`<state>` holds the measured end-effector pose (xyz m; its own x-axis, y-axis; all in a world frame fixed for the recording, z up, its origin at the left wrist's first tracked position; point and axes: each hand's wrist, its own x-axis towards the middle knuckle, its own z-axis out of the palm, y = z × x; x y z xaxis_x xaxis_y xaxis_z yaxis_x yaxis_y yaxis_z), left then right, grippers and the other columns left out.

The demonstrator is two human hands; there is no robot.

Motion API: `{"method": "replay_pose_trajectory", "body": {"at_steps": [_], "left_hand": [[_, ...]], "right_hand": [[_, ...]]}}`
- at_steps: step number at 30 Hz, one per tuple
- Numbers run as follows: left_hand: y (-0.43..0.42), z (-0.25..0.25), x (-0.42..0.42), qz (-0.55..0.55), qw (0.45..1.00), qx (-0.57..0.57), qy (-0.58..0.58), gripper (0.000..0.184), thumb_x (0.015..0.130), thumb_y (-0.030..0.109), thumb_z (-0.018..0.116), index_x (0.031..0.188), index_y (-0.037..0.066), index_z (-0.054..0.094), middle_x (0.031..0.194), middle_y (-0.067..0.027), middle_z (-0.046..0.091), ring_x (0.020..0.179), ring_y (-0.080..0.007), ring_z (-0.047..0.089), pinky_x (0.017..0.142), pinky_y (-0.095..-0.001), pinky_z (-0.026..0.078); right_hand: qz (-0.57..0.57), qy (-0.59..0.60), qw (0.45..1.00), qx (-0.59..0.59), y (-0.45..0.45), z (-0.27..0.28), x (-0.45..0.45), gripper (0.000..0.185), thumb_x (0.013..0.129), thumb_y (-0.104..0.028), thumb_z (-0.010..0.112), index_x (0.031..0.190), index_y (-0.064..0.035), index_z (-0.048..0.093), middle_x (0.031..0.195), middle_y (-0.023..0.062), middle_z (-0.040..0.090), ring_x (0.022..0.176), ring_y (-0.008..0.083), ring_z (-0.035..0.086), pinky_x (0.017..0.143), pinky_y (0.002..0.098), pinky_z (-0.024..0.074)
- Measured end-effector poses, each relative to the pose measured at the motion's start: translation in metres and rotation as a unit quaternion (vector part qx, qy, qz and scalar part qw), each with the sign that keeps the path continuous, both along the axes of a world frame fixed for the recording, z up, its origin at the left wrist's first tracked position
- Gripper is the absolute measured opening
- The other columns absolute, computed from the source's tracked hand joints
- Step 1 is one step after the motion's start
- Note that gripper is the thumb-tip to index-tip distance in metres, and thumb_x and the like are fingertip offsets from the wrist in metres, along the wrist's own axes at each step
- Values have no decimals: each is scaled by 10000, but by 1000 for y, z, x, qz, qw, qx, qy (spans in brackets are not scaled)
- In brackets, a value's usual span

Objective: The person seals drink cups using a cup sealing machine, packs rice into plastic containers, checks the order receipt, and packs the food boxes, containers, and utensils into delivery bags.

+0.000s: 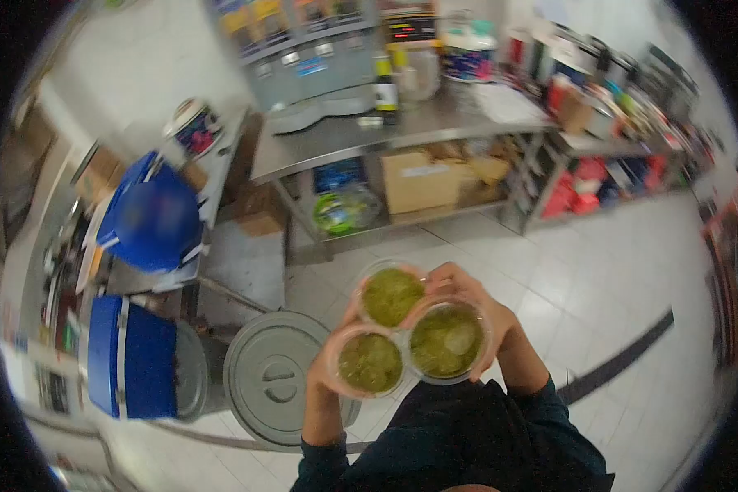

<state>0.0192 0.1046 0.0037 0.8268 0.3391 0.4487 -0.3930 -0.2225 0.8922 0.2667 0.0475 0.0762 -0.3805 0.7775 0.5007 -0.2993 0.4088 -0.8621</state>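
Three clear plastic cups of green, chunky drink are pressed together in a cluster between my hands, seen from above. My left hand [324, 373] wraps around the outside of the lower left cup [370, 363]. On the other side, my right hand [496, 316] grips the lower right cup [446, 341], its fingers reaching up beside the far cup [393, 296]. That far cup rests against both others. The cups look upright, and pale lumps that may be ice show in the right one. Most of my fingertips are hidden behind the cups.
A grey lidded bin [279, 379] stands on the tiled floor at left, near a blue cooler [143, 358] and a blue container [152, 213]. Ahead, a steel table [435, 127] carries a drink dispenser [316, 74] and a dark bottle [385, 92]. Shelves of goods are at right.
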Motion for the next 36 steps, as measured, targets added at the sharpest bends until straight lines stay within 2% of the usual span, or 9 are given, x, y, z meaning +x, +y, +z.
{"method": "replay_pose_trajectory", "body": {"at_steps": [2,8,10,13,21,26,31,35,36], "left_hand": [[98,8,34,-17,998,61,-30,733,442,274,786,1051,-18,502,1273,-174,312,1162,-232,330,912,-378,339],[245,7,72,87,995,-43,12,734,415,268,790,1044,7,519,1288,-191,286,1205,-255,247,942,-381,280],[297,5,82,98,993,-66,22,734,406,266,792,1042,15,524,1293,-196,278,1219,-263,220,952,-382,260],[379,-3,101,97,991,-87,36,735,392,263,794,1038,27,533,1301,-204,265,1241,-275,178,967,-383,231],[632,-62,165,-52,991,-52,111,723,404,220,798,1055,55,530,1333,-187,225,1267,-264,130,990,-381,205],[704,-77,195,-113,977,-90,158,743,410,195,803,1076,44,512,1357,-167,169,1270,-234,125,984,-352,232],[744,-95,207,-143,968,-103,176,769,405,200,809,1092,47,497,1377,-166,85,1281,-233,76,997,-353,202],[753,-92,212,-131,980,-7,147,788,400,210,812,1096,39,487,1377,-180,71,1283,-256,52,1011,-358,145],[753,-91,213,-131,981,2,140,793,398,213,813,1098,39,485,1375,-183,77,1283,-263,53,1013,-361,132]], "right_hand": [[14,50,999,-8,59,-16,-1,978,378,-205,851,1127,-71,236,1072,193,494,1013,263,489,847,374,400],[78,65,994,-50,238,-26,49,995,378,-233,854,1130,-68,224,1069,183,506,1005,271,495,882,394,369],[56,11,998,-16,300,-37,65,1006,367,-252,854,1129,-67,225,1068,167,514,1023,267,482,911,399,334],[45,17,999,-15,384,-55,84,1022,357,-276,851,1136,-68,223,1076,143,516,1051,251,458,945,395,286],[-53,24,997,-51,573,-105,143,1036,380,-270,843,1165,-68,199,1119,139,495,1080,215,427,930,364,296],[-94,-41,994,-37,631,-124,172,1101,376,-265,847,1211,-66,159,1122,143,491,1118,209,391,940,360,279],[-139,-16,989,-39,657,-144,184,1175,320,-197,855,1236,-109,124,1042,182,537,1042,256,483,907,385,332],[-109,44,991,-67,661,-147,181,1218,327,-204,853,1263,-107,81,1037,191,541,1089,265,444,927,384,303],[-120,-25,991,-53,659,-144,184,1237,333,-211,853,1274,-100,58,1038,189,542,1123,269,403,941,391,275]]}}
